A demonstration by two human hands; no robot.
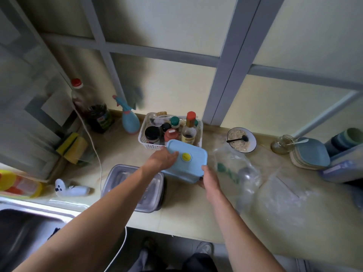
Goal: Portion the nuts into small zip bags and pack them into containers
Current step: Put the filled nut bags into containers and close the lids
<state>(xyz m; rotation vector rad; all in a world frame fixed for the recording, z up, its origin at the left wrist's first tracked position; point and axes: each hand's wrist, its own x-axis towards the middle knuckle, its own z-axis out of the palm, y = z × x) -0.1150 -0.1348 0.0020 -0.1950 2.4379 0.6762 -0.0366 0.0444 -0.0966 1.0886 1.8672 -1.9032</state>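
Blue container (188, 163): one rounded-rectangular plastic box with a smooth pale-blue lid bearing a round yellow valve (186, 157); it is tilted, at the middle of the surface, just in front of the white basket
Left hand (164, 159): lies on the lid's near-left corner, thumb extended on top towards the yellow valve; the fingers are hidden, so whether they grip cannot be told
Right hand (210, 178): clasps the box's near-right corner, thumb on the lid edge, fingers curled underneath
Clear container (133, 187): one transparent lidded rectangular box, glossy, lying flat just left of the blue one, partly under the left forearm
Plastic bags (255, 179): crinkled, see-through film, one with green print, spread on the right; the number is unclear
Bowl (241, 139): one round, dark-rimmed, holding pale grainy food and a black spoon
White basket (170, 131): perforated plastic, crowded with bottles and jars
Surface (196, 213): pale beige, smooth counter; steel sink (25, 228) at the left end
Room: frosted panes in grey frames behind the counter
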